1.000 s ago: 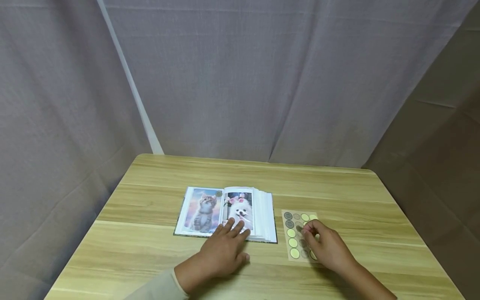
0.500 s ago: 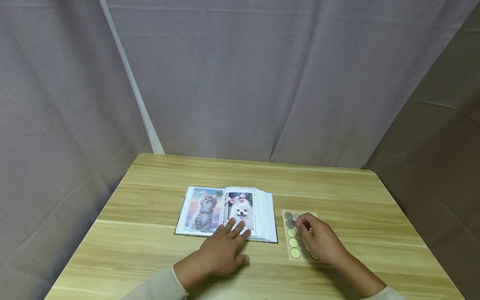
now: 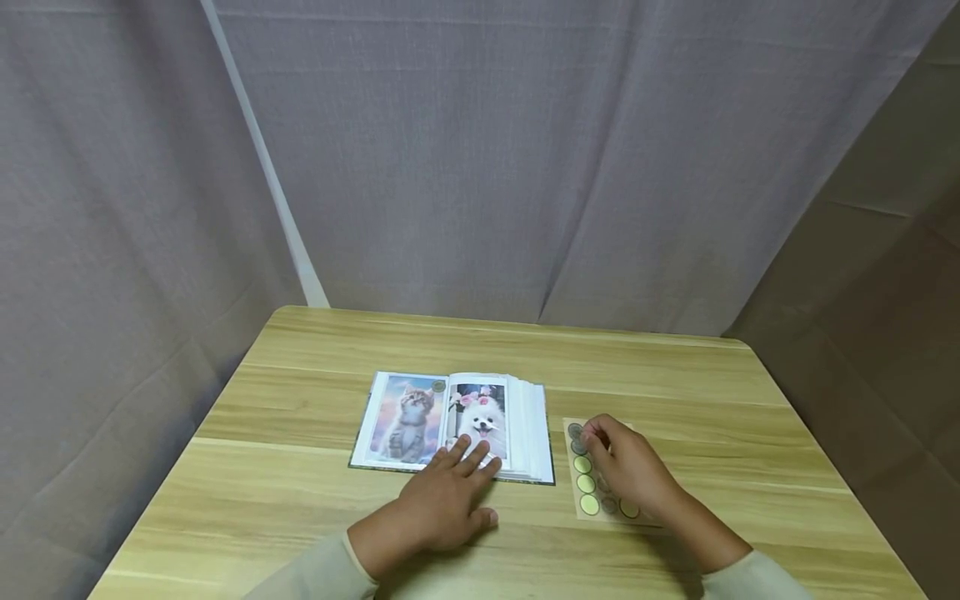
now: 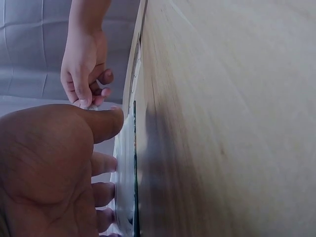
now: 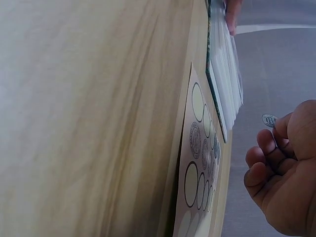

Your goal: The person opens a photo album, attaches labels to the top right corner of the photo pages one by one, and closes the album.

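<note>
In the head view my left hand (image 3: pixel 446 500) lies with spread fingers on the lower edge of an open photo album (image 3: pixel 534 442). A kitten picture (image 3: pixel 406 425) fills the left page, with a round dark sticker (image 3: pixel 438 386) in its upper right corner. The right page bears a white dog picture (image 3: pixel 483 417). My right hand (image 3: pixel 632 462) is raised above the sticker sheet (image 3: pixel 598 517), covering part of it. Between its thumb and index finger it pinches a round sticker (image 5: pixel 269 120), plain in the right wrist view; its other fingers are loosely curled.
Both things lie on a wooden table (image 3: pixel 300 517), the sheet to the right of the album. Grey curtains (image 3: pixel 450 167) hang behind the table and on both sides. On the sheet are dark printed stickers and several yellow circles (image 5: pixel 191 184).
My right hand has lifted off the middle of the sheet and moved up and left, now holding a sticker. The left hand stays on the album.
</note>
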`<state>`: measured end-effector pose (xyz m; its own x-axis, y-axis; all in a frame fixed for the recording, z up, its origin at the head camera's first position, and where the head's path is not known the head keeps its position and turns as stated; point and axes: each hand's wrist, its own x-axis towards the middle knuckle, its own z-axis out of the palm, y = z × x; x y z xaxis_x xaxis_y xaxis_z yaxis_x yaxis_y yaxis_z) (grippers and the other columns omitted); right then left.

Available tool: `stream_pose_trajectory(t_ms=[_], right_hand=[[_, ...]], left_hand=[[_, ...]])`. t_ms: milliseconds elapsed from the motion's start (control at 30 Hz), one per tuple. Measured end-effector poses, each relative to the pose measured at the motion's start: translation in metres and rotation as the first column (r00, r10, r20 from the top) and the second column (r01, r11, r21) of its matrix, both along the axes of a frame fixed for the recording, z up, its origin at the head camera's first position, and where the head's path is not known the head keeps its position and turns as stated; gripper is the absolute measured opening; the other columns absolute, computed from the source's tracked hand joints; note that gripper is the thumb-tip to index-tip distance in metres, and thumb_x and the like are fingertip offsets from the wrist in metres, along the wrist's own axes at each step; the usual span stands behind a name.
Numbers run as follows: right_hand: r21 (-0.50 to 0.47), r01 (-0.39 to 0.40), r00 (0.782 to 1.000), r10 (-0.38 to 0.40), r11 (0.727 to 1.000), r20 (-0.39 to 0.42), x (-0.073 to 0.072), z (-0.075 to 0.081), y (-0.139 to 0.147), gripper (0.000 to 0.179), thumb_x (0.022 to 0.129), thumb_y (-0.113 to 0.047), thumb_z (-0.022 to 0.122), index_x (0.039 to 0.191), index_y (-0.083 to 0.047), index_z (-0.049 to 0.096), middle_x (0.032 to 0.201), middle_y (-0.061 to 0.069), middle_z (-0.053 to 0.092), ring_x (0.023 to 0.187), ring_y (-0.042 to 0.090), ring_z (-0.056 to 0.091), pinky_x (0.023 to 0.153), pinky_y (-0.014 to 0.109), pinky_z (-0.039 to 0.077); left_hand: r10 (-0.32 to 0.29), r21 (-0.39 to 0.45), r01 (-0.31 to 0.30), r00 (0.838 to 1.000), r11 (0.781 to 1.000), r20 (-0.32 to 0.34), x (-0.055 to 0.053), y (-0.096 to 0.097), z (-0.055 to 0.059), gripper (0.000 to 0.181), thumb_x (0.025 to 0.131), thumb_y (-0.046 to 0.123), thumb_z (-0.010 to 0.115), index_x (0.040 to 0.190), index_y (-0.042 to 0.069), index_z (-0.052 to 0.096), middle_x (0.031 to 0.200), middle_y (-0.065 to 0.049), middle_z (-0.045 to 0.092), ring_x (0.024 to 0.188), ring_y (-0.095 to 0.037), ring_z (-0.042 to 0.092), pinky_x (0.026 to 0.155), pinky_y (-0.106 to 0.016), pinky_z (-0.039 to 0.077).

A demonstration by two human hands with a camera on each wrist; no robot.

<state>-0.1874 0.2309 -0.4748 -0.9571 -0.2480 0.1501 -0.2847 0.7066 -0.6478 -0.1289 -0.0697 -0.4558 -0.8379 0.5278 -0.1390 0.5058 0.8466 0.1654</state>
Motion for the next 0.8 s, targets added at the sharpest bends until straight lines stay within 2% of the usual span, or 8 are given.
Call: stream_pose_trajectory(t_ms=[567, 800], right_hand=[[-0.002, -0.024, 1.0, 0.024, 1.0, 0.002, -0.018, -0.002, -0.011, 0.016, 0.108, -0.02, 0.053, 0.107, -0.007, 0.061, 0.081, 0.0, 0.059, 0.07, 0.014, 0.052, 0.062, 0.03, 0.046], [-0.013, -0.029, 0.999, 0.029, 0.999, 0.025, -0.023, -0.001, -0.017, 0.016, 0.109, -0.019, 0.052, 0.108, -0.006, 0.061, 0.078, 0.0, 0.056, 0.067, 0.015, 0.051, 0.058, 0.03, 0.045]], left_hand=[[-0.001, -0.004, 0.001, 1.0, 1.0, 0.0, 0.0, 0.0, -0.002, 0.074, 0.099, 0.057, 0.057, 0.161, 0.024, 0.035, 0.168, -0.004, 0.024, 0.155, -0.03, 0.016, 0.121, -0.05, 0.024], [-0.008, -0.007, 0.008, 1.0, 1.0, 0.001, -0.001, -0.001, -0.002, 0.073, 0.1, 0.056, 0.056, 0.162, 0.023, 0.034, 0.168, -0.004, 0.023, 0.155, -0.03, 0.016, 0.121, -0.05, 0.023]])
